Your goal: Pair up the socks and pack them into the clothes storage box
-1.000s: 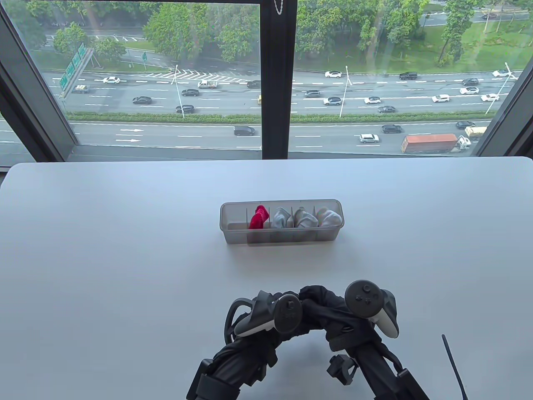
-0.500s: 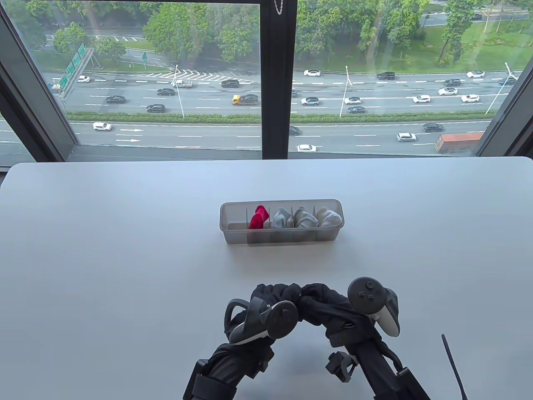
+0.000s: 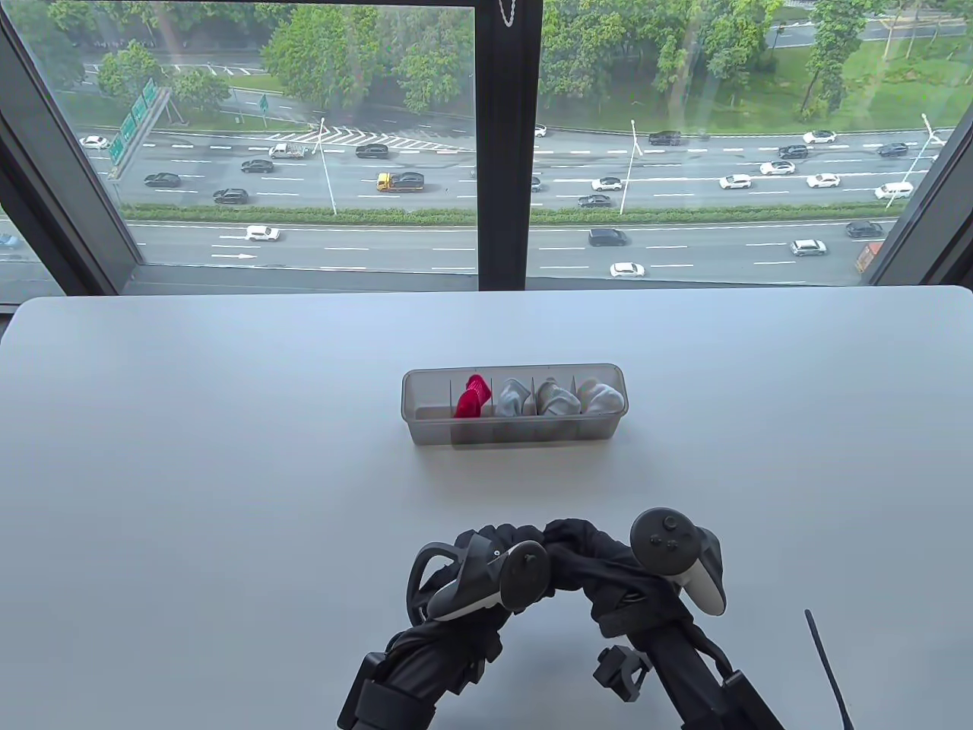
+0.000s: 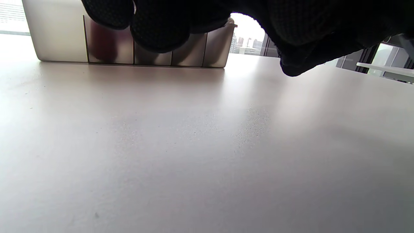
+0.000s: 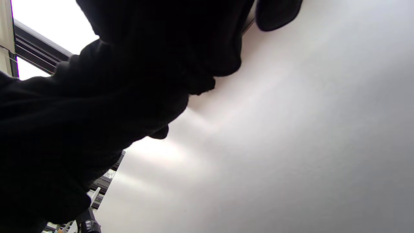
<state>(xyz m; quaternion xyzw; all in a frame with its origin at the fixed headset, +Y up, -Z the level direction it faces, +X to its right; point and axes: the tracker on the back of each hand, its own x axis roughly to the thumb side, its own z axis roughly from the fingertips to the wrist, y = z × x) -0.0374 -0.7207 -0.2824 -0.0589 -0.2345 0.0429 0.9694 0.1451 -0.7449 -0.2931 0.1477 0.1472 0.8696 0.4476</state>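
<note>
Meeting hands [image 3: 551, 555], table view box [image 3: 515, 403]

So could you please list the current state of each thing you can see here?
Storage box: upright, lidless, leftmost compartment empty.
Red socks: packed, second compartment.
Grey and white socks: packed, three right compartments.
Black socks: bunched, held between both hands.
Left hand: gripping them.
Right hand: gripping them.
</note>
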